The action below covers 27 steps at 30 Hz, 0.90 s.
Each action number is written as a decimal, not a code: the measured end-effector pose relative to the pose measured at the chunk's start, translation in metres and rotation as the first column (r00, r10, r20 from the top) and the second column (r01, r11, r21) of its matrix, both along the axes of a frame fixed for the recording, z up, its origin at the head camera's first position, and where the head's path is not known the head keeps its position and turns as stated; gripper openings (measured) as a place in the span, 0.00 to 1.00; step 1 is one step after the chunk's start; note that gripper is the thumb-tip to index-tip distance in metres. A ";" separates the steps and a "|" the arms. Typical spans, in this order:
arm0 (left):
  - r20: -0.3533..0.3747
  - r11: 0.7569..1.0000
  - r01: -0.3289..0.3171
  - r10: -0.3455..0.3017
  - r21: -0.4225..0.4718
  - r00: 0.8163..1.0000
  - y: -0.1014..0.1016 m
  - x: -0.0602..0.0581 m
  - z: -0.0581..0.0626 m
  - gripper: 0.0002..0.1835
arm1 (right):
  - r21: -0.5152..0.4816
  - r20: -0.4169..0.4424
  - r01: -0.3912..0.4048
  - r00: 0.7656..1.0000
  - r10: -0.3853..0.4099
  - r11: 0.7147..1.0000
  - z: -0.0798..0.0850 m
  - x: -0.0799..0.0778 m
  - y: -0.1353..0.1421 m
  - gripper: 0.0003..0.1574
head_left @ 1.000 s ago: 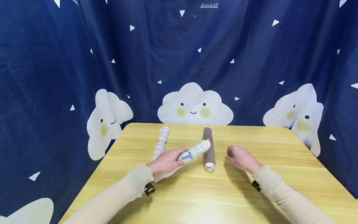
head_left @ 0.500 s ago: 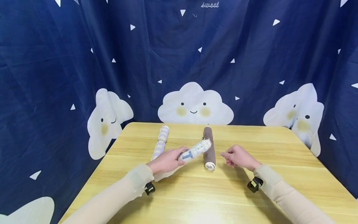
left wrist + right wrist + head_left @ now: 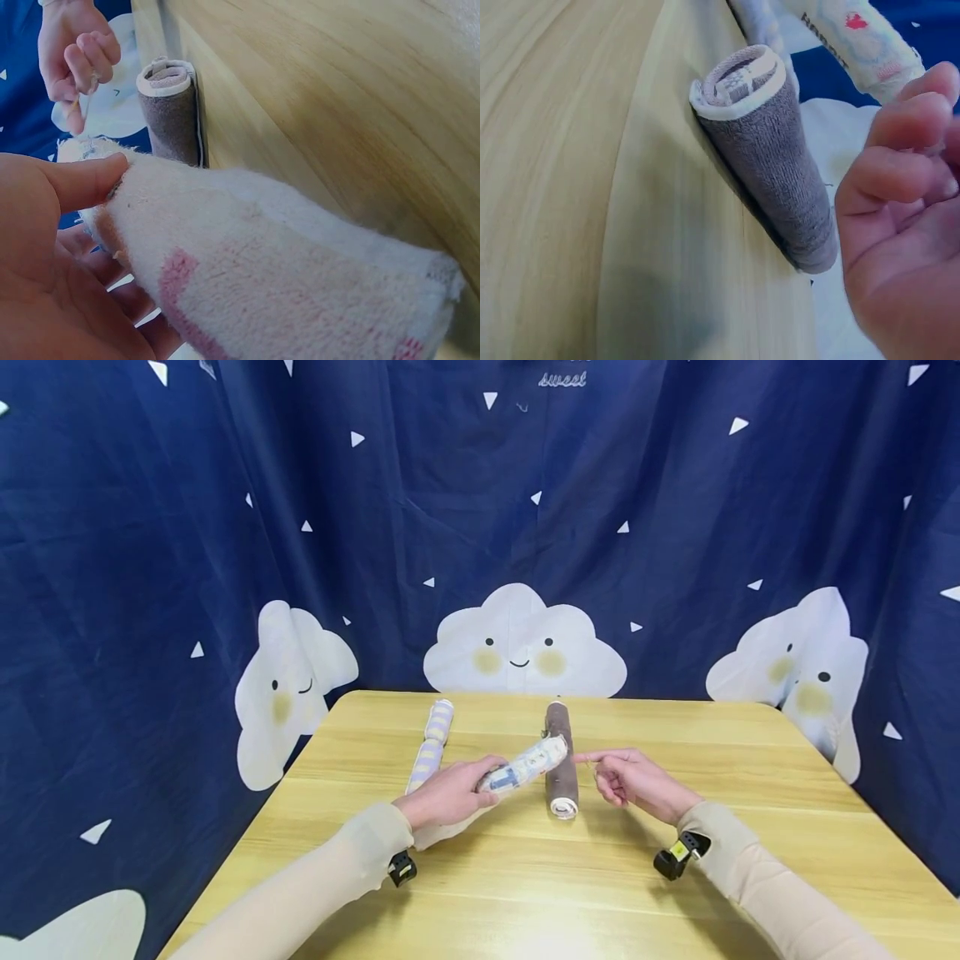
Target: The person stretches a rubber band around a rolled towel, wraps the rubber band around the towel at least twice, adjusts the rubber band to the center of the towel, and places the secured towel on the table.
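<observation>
One white roll (image 3: 528, 766), seemingly light and soft, slanted toward the brown roll (image 3: 562, 783) from the left, the left hand (image 3: 450, 793) gripping its middle, likely the best hold; the right hand (image 3: 636, 783), index out, apparently pinched a strand (image 3: 87, 109).

1. White towel (image 3: 527, 766): rolled into a tube, fuzzy, with blue, pink and red patches and dark lettering. Gripped round its middle by the left hand (image 3: 448, 793), it slants across the centre of the head view, one end pointing to upper right.
2. Thin pale strand (image 3: 86, 111): at the right hand's (image 3: 636, 782) fingers, upper left of the left wrist view; too fine to tell more.
</observation>
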<state>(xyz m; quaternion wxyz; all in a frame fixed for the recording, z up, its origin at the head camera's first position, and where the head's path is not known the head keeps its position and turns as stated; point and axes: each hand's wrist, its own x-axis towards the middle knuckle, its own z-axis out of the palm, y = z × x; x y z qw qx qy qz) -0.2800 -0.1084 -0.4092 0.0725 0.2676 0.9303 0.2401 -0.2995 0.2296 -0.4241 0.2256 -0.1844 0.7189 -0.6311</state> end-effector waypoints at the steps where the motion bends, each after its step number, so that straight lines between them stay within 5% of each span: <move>1: 0.000 1.000 0.001 -0.001 0.001 1.000 0.000 0.000 0.000 0.31 | -0.019 0.005 -0.021 1.000 0.021 1.000 -0.001 0.000 0.000 0.33; 7: -0.001 1.000 0.008 -0.008 0.000 1.000 0.000 0.001 0.000 0.30 | -0.014 -0.038 -0.123 0.992 0.122 0.992 -0.004 -0.003 0.003 0.29; 21: 0.007 0.999 0.028 -0.028 -0.042 1.000 0.002 0.006 0.002 0.31 | 0.179 -0.159 0.031 0.987 -0.002 0.983 0.006 0.000 -0.001 0.34; 27: -0.042 0.998 0.049 -0.051 -0.041 0.998 0.005 0.013 0.002 0.32 | 0.163 -0.208 -0.004 0.977 0.038 0.987 0.009 -0.002 -0.008 0.42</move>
